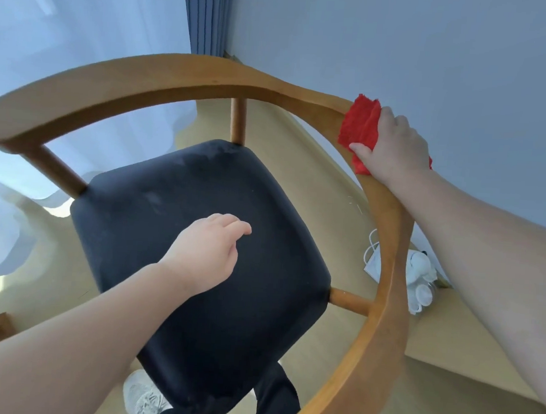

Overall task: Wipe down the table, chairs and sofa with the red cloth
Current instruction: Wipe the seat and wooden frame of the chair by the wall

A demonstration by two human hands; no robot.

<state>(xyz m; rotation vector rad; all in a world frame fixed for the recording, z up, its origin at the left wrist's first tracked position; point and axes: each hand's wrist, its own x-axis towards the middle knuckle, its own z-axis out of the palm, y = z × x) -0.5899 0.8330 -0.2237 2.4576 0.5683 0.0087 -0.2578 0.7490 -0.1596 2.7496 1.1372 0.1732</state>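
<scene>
A sheer white curtain (68, 34) is seen at the upper left of the frame. A wooden chair (383, 309) is spread across the middle, its curved rail (177, 76) arching over a dark seat cushion (155, 231) at the centre. Over the cushion the left hand (205, 254) is held with fingers (235, 227) loosely curled and nothing grasped; contact with the seat cannot be told. At the upper right the red cloth (359, 125) is draped on the rail and gripped against it by the right hand (393, 147), with the thumb laid on the cloth.
</scene>
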